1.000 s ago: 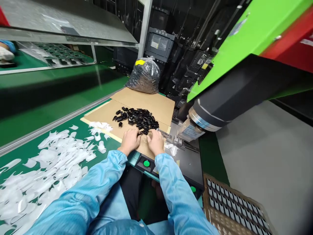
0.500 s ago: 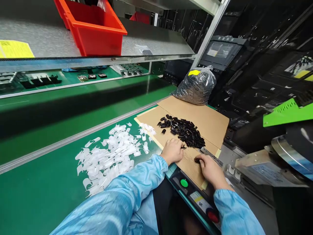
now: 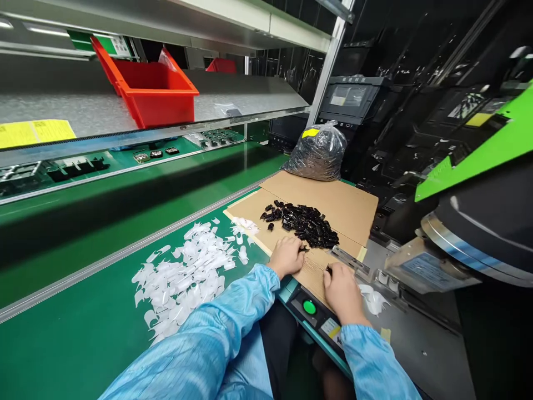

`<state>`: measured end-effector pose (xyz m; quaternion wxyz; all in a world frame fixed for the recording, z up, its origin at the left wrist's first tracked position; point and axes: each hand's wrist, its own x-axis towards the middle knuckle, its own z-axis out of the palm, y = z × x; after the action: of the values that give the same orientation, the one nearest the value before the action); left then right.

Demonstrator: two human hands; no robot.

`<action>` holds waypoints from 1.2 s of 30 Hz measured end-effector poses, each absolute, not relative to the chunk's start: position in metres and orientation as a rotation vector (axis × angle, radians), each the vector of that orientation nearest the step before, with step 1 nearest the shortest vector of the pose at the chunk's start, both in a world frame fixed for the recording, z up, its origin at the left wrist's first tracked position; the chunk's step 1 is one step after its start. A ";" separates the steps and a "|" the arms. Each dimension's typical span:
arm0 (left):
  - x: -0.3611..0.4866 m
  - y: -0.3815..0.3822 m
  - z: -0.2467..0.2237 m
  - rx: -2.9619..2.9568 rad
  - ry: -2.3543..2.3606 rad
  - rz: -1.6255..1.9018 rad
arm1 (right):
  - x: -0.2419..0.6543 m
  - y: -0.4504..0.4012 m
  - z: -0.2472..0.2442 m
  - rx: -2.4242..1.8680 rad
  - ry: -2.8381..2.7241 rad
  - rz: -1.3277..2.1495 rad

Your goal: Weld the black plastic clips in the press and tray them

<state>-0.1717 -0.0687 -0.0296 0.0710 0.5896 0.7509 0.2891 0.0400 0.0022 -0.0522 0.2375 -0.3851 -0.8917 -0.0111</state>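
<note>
My left hand (image 3: 286, 256) rests at the near edge of the cardboard, fingers closed on a small black plastic part (image 3: 304, 249). To its right, my right hand (image 3: 343, 290) pinches another small black part (image 3: 329, 270), mostly hidden by the fingers. Just beyond both hands lies a heap of the same black plastic parts (image 3: 310, 225) on the cardboard sheet (image 3: 333, 194). Left of my left hand, a spread of thin white plastic pieces (image 3: 195, 266) covers part of the green mat (image 3: 83, 333).
A tied clear bag of dark parts (image 3: 318, 153) stands at the cardboard's far end. A red bin (image 3: 164, 105) sits on the shelf. A machine with a bright green plate (image 3: 478, 144) flanks the right side. A panel with a green button (image 3: 309, 307) lies before me.
The camera view has tilted and shifted. My right hand has moved nearer my left, uncovering several white pieces on the metal surface to its right. My left hand stays by the heap.
</note>
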 end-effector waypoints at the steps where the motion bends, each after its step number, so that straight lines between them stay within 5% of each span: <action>1: -0.171 -0.069 -0.029 1.777 2.261 0.865 | 0.039 -0.001 -0.051 -1.070 -2.455 -0.057; 14: -0.163 -0.075 -0.031 1.864 2.238 0.925 | 0.079 -0.012 -0.046 -1.071 -2.275 0.023; 22: -0.096 -0.056 -0.032 2.076 1.832 1.247 | 0.164 -0.009 -0.035 -1.211 -1.880 0.141; 36: 0.005 0.015 -0.011 2.374 1.848 0.850 | 0.162 0.018 -0.027 -1.595 -2.036 -0.231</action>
<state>0.0047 0.0147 -0.0107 0.0075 0.7593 0.5912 0.2720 0.1623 0.0176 -0.0270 0.2690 -0.5914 -0.7553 -0.0857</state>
